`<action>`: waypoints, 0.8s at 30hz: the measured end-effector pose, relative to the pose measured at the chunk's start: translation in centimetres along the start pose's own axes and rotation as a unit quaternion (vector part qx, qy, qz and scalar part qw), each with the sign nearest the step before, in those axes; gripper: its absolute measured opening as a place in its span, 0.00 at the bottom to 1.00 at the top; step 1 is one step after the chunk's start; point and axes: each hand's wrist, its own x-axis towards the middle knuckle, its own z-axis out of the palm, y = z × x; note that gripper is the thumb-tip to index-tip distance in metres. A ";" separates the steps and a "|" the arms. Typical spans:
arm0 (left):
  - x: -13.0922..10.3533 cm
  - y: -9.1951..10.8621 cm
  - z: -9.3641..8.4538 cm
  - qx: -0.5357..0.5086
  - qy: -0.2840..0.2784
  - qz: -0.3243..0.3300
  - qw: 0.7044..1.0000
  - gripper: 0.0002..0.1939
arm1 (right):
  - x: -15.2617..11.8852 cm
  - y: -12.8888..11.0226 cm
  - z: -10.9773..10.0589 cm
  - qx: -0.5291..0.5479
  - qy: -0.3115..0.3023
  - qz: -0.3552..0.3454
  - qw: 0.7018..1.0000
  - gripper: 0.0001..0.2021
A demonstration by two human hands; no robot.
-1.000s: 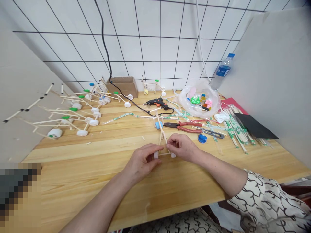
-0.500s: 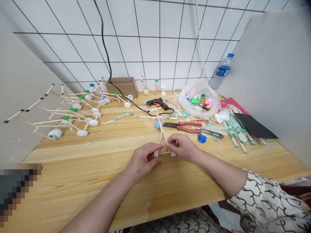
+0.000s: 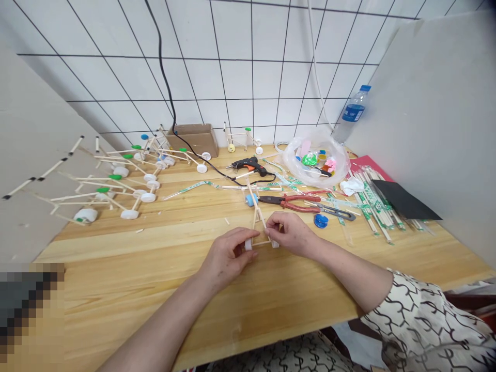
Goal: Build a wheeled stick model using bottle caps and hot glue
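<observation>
Between my hands on the wooden table stands a small tricycle model (image 3: pixel 256 212) made of thin wooden sticks. It has a blue front wheel (image 3: pixel 251 200) and two white wheels at the near end. My left hand (image 3: pixel 227 253) has its thumb and fingers around the left white wheel (image 3: pixel 248 245). With fingers pinched, my right hand (image 3: pixel 289 233) is at the frame's right side, just above the right white wheel (image 3: pixel 275 244). Its fingertips partly hide the stick there. Past the front wheel lie red-handled pliers (image 3: pixel 289 200).
Several similar stick models (image 3: pixel 132 181) stand on the left. A black glue gun (image 3: pixel 250 165), a utility knife (image 3: pixel 335 211), a blue lid (image 3: pixel 321 221), a plastic bag (image 3: pixel 289 163) of coloured clay and wrapped chopsticks (image 3: pixel 374 206) lie beyond my hands. A water bottle (image 3: pixel 352 114) stands at the back right.
The view has shifted very slightly. Both hands keep the same hold on the tricycle model, with no other visible movement.
</observation>
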 end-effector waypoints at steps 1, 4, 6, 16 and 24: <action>0.0 0.0 0.0 0.000 0.002 0.001 1.000 0.15 | 0.0 0.1 0.0 -0.001 0.000 -0.003 1.000 0.06; 0.0 -0.1 0.1 0.002 0.002 0.007 1.000 0.15 | 0.1 0.2 0.0 -0.007 0.005 -0.009 1.000 0.06; 0.0 -0.1 0.1 0.002 0.003 0.013 1.000 0.15 | 0.1 0.3 0.1 -0.012 0.007 -0.009 1.000 0.06; -0.2 -0.3 0.1 0.013 0.007 0.019 1.000 0.15 | 0.2 0.6 0.2 -0.021 0.013 -0.014 1.000 0.06; -0.2 -0.2 0.0 0.028 -0.009 0.025 0.999 0.17 | 0.3 0.8 0.3 -0.018 0.015 -0.020 1.000 0.05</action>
